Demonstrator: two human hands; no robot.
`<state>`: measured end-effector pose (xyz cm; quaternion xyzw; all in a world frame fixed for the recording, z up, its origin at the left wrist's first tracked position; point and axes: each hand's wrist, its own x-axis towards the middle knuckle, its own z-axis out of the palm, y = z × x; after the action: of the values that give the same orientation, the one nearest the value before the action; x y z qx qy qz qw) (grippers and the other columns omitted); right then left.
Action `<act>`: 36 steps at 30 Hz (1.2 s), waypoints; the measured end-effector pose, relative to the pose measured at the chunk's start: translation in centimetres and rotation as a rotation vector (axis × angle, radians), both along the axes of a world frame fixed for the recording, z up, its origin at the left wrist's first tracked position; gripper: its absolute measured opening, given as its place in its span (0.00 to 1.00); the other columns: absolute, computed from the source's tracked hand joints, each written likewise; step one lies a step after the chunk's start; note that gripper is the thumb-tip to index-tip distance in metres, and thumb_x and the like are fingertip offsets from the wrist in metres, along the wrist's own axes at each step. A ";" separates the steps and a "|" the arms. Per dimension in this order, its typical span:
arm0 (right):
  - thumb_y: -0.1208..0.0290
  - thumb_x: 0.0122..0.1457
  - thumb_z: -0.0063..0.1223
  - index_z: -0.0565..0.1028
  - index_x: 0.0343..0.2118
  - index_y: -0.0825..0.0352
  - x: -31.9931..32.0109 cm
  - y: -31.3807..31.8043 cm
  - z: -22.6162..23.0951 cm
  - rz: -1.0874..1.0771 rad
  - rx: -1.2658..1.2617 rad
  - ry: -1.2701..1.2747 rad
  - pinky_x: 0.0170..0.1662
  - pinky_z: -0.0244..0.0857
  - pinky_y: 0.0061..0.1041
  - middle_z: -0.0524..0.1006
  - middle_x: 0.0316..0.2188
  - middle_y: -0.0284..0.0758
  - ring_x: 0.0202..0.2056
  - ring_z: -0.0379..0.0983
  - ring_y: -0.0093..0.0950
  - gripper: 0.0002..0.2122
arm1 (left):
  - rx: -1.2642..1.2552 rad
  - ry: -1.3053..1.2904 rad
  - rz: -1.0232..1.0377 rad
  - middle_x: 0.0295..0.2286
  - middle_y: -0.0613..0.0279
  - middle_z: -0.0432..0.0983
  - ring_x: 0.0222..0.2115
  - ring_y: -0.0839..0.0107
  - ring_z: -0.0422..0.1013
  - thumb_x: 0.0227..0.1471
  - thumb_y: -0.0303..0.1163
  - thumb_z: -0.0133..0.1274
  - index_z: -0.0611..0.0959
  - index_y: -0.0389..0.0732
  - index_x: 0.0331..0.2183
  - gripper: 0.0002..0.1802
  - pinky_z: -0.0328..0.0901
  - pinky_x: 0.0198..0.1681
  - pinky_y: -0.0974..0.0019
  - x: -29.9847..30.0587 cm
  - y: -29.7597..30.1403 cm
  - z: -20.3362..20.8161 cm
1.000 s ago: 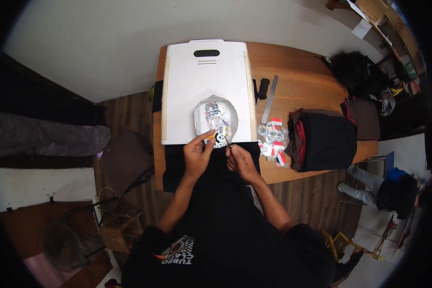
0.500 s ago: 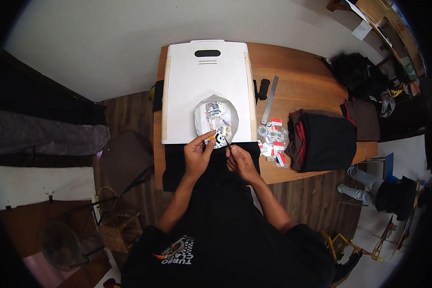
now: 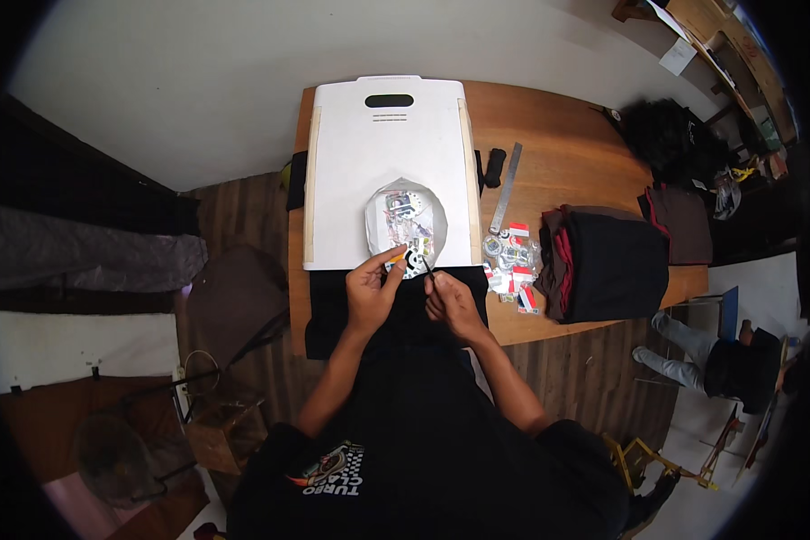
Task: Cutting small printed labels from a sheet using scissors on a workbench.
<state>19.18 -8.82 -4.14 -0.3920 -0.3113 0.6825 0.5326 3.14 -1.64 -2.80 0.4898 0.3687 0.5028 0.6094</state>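
Between the thumb and fingers of my left hand (image 3: 372,292) is a small black-and-white printed sticker-like piece (image 3: 414,264) with a bit of orange at its edge. My right hand (image 3: 452,304) is closed around a thin dark tool (image 3: 428,268), its tip touching or very near the piece's right side. Its exact kind is too small to make out. Both hands work over the near rim of a round whitish open container (image 3: 436,211), which holds several colourful printed pieces (image 3: 402,205). The container sits at the near edge of a white board (image 3: 342,180) with a handle slot.
A wooden table (image 3: 549,117) bears a metal ruler (image 3: 507,189), a small black bundle (image 3: 494,167), a pile of red-and-white and round printed pieces (image 3: 516,261), and folded dark cloth (image 3: 612,265). Black cloth (image 3: 333,315) hangs before me. At the far right is another person (image 3: 738,369).
My hands stay almost in place; the held piece and the thin tool shift only slightly. At the right, the other person's arm has moved a little.
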 end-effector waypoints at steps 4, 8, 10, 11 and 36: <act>0.56 0.74 0.35 0.66 0.34 0.65 0.1 0.1 -0.2 0.010 -0.001 0.008 0.21 0.44 0.19 0.54 0.15 0.22 0.15 0.47 0.15 0.17 | -0.007 -0.005 0.003 0.39 0.60 0.80 0.36 0.82 0.71 0.58 0.18 0.56 0.81 0.28 0.49 0.16 0.66 0.39 0.78 0.1 0.0 0.0; 0.56 0.74 0.35 0.66 0.34 0.65 0.0 0.1 0.2 0.004 -0.002 -0.001 0.21 0.44 0.19 0.54 0.15 0.22 0.15 0.46 0.15 0.17 | -0.007 -0.005 0.007 0.39 0.60 0.80 0.36 0.82 0.72 0.58 0.18 0.56 0.81 0.28 0.49 0.16 0.66 0.40 0.78 0.0 0.0 0.0; 0.57 0.74 0.35 0.66 0.35 0.65 0.1 0.3 0.2 0.015 0.016 -0.011 0.21 0.44 0.19 0.54 0.15 0.22 0.15 0.47 0.14 0.17 | -0.007 -0.003 0.004 0.39 0.60 0.80 0.36 0.82 0.72 0.58 0.18 0.56 0.81 0.28 0.49 0.16 0.66 0.40 0.78 0.1 0.0 0.3; 0.57 0.74 0.35 0.66 0.35 0.65 0.1 0.2 0.2 0.014 0.015 -0.011 0.21 0.44 0.19 0.54 0.15 0.22 0.15 0.47 0.14 0.17 | -0.006 -0.002 0.003 0.39 0.60 0.80 0.36 0.82 0.72 0.58 0.18 0.56 0.81 0.28 0.49 0.16 0.66 0.40 0.78 0.1 0.0 0.4; 0.55 0.74 0.34 0.66 0.35 0.65 -0.1 0.0 0.1 -0.001 -0.008 0.001 0.21 0.44 0.19 0.52 0.14 0.22 0.14 0.45 0.15 0.17 | -0.008 0.002 -0.007 0.40 0.58 0.80 0.37 0.81 0.73 0.58 0.18 0.57 0.81 0.27 0.49 0.16 0.67 0.42 0.77 -0.1 -0.3 0.1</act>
<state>19.09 -8.78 -4.09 -0.3940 -0.3082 0.6836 0.5314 3.03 -1.89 -2.71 0.4892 0.3694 0.4987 0.6128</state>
